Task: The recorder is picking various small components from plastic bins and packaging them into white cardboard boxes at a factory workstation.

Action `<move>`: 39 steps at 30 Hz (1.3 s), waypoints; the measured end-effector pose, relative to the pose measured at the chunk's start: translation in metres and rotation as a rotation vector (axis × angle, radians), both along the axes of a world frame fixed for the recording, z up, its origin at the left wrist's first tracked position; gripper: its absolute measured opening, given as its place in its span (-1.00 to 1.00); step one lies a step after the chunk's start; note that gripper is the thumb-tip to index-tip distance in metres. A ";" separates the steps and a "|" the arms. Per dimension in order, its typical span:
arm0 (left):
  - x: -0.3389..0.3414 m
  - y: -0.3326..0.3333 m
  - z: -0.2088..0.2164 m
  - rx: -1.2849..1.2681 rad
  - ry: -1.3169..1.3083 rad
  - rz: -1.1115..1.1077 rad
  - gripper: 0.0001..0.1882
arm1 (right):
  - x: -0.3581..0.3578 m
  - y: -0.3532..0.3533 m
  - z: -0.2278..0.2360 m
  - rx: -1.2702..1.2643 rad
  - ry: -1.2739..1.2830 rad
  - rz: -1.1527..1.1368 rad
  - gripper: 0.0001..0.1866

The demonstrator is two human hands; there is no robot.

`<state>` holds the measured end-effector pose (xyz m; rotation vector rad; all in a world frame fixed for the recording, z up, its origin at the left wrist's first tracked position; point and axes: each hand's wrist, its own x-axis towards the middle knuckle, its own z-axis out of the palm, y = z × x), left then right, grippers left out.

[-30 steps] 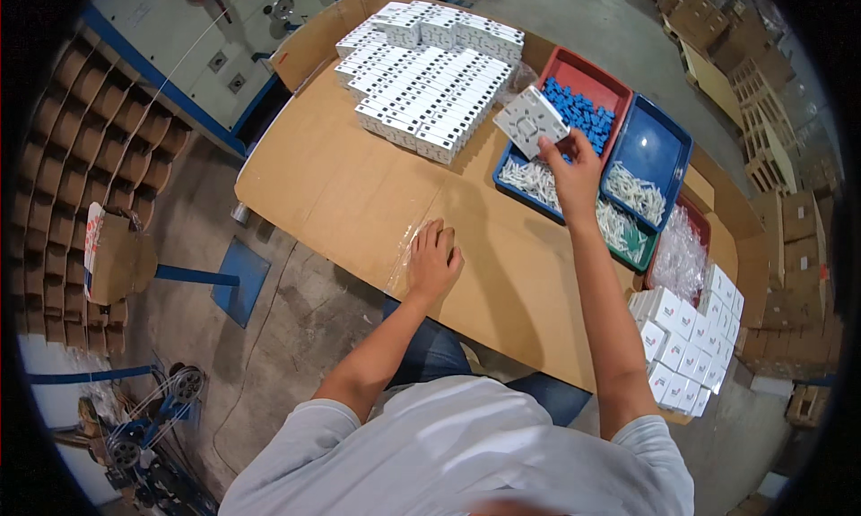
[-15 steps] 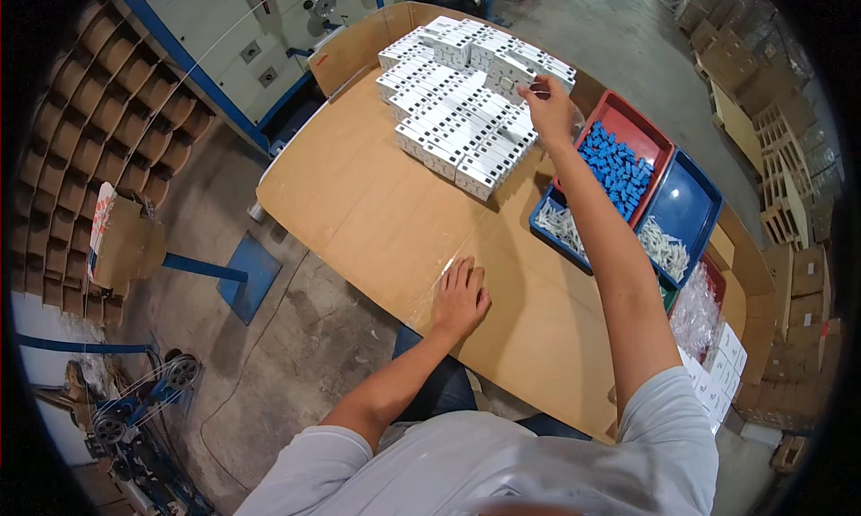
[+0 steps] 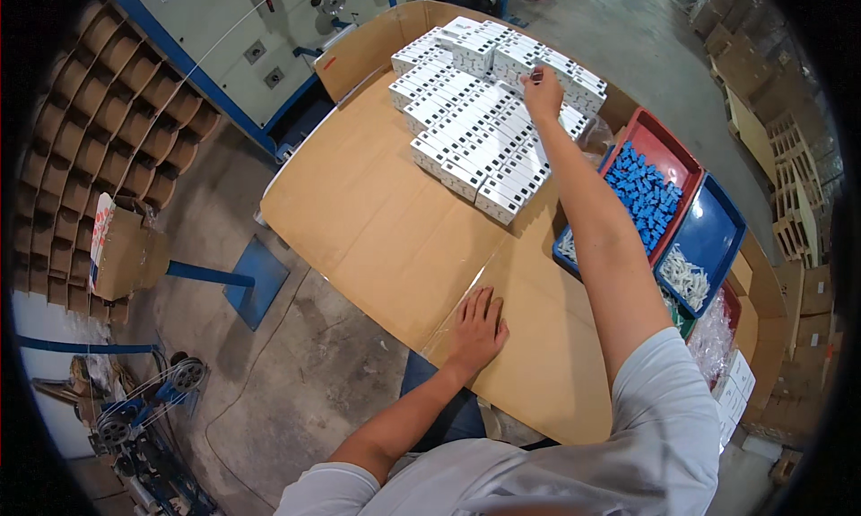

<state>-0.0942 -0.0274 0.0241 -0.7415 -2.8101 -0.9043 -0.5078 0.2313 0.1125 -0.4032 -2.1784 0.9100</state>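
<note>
My left hand [image 3: 478, 330] lies flat on the brown cardboard table covering [image 3: 377, 220], near its front edge, fingers stretched and holding nothing. My right arm reaches far forward. My right hand [image 3: 543, 96] is over the stacked white boxes [image 3: 480, 126], its thumb and fingers drawn together in a pinch beside the front of the raised row. What lies between those fingertips, if anything, I cannot make out. The boxes are narrow, with dark square marks along their tops, and stand packed in rows. Several form a second layer at the back.
Right of the boxes are a red tray [image 3: 668, 139] of blue plastic pieces [image 3: 641, 193] and a blue tray [image 3: 717, 220] with white pieces [image 3: 684, 278]. Clear plastic wrap [image 3: 710, 336] and more white boxes [image 3: 734, 386] sit nearer. A raised cardboard rim [image 3: 386, 36] borders the table's back.
The tilted white box by my right hand now stands in line with the raised row. My right hand's fingers have drawn closer together. The view has shifted slightly; my left hand stays flat.
</note>
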 end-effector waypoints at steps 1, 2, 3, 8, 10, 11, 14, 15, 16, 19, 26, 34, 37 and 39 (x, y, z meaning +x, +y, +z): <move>0.000 0.001 0.000 -0.005 0.000 0.002 -0.55 | -0.004 0.003 -0.007 0.005 0.006 -0.017 -0.66; 0.001 0.002 0.000 0.001 -0.005 -0.006 -0.55 | -0.008 0.007 -0.013 0.001 0.007 -0.017 -0.66; 0.002 0.001 0.001 0.003 -0.014 -0.009 -0.55 | -0.010 0.004 -0.017 0.038 0.004 -0.033 -0.67; 0.001 -0.001 0.002 -0.006 -0.026 0.002 -0.56 | -0.019 -0.004 -0.026 0.009 0.016 -0.023 -0.70; 0.000 -0.001 0.002 -0.002 -0.030 -0.002 -0.56 | -0.021 -0.002 -0.028 0.002 0.017 -0.033 -0.69; 0.000 -0.001 0.002 -0.006 -0.030 -0.006 -0.55 | -0.022 -0.001 -0.030 -0.004 0.035 -0.032 -0.69; -0.002 -0.001 0.004 -0.008 -0.034 -0.013 -0.55 | -0.024 -0.001 -0.031 0.003 0.055 -0.035 -0.68; -0.002 -0.001 0.004 -0.008 -0.035 -0.013 -0.55 | -0.024 -0.004 -0.031 0.012 0.059 -0.035 -0.68; -0.002 -0.002 0.004 -0.010 -0.036 -0.012 -0.55 | -0.025 -0.007 -0.030 0.010 0.057 -0.034 -0.68; -0.002 -0.002 0.005 -0.008 -0.031 -0.012 -0.55 | -0.027 -0.011 -0.027 -0.023 0.067 -0.049 -0.70; -0.001 0.001 0.001 -0.021 -0.042 -0.019 -0.54 | -0.026 -0.015 -0.028 -0.068 0.038 -0.087 -0.46; -0.001 0.000 0.002 -0.044 -0.045 -0.013 -0.55 | -0.030 -0.017 -0.028 -0.044 -0.060 -0.041 -0.33; -0.002 0.001 0.002 -0.041 -0.035 -0.013 -0.54 | -0.032 -0.016 -0.029 -0.070 -0.062 -0.044 -0.32; -0.002 0.002 0.002 -0.033 -0.041 -0.009 -0.54 | -0.033 -0.016 -0.031 -0.068 -0.037 -0.043 -0.30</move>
